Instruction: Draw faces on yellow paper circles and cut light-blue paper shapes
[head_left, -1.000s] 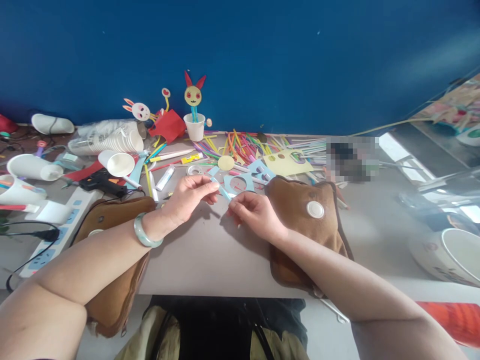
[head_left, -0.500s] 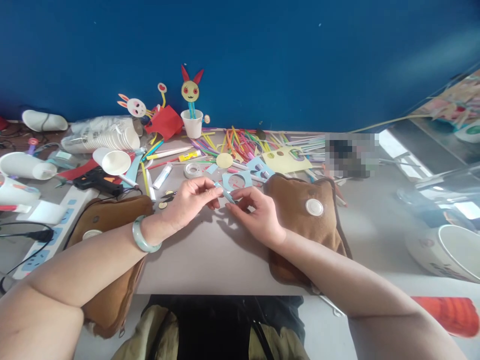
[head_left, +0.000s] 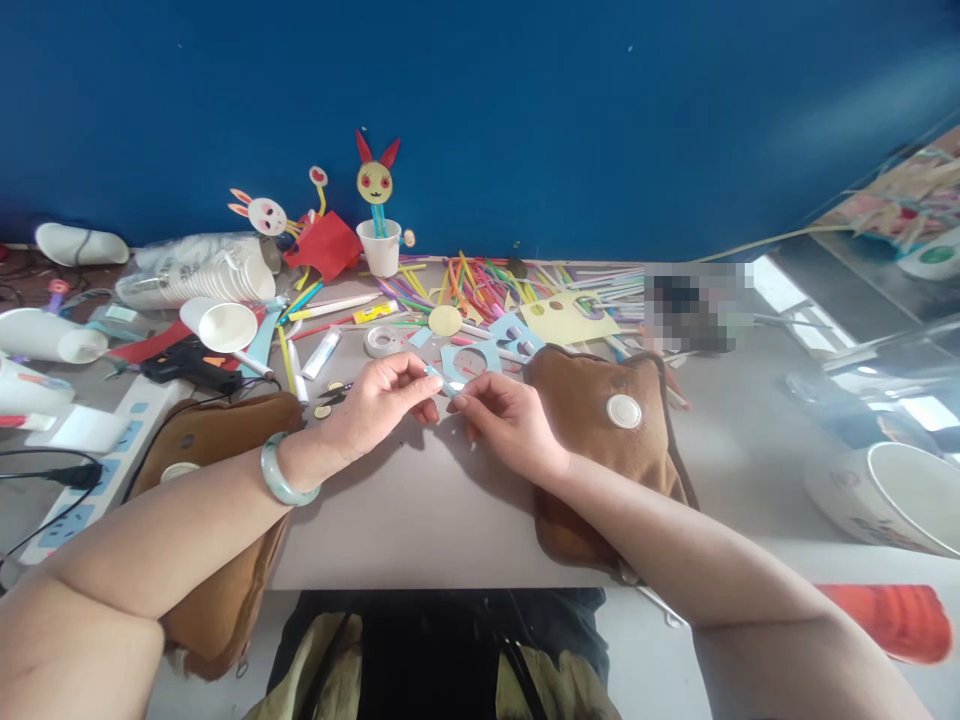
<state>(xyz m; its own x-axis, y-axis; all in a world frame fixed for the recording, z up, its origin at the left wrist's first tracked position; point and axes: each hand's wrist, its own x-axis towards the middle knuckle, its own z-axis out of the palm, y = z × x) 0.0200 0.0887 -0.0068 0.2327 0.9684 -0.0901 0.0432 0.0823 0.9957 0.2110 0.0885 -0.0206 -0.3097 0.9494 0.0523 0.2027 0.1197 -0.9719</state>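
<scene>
Over the middle of the table, my left hand (head_left: 394, 398) pinches one end of a small light-blue paper piece (head_left: 444, 381). The fingers of my right hand (head_left: 510, 420) are closed on the piece's other end. Just behind the hands lies a light-blue sheet (head_left: 490, 354) with a round hole cut in it. A pale yellow paper disc (head_left: 445, 320) and a roll of clear tape (head_left: 382, 341) rest farther back. Small black scissors (head_left: 335, 394) sit left of my left hand, beside little yellow discs.
Brown cushions (head_left: 600, 470) lie under both forearms. Behind are colourful pipe cleaners (head_left: 480, 285), a rabbit figure in a white cup (head_left: 380, 250) and stacked paper cups (head_left: 217, 280). At the left are a glue gun (head_left: 196, 368) and a power strip (head_left: 112, 460); a bucket (head_left: 892, 495) stands right.
My right hand's fingers have shifted slightly along the blue paper piece, closer to my left fingertips. The whole view has moved a little, so the table items appear slightly farther left.
</scene>
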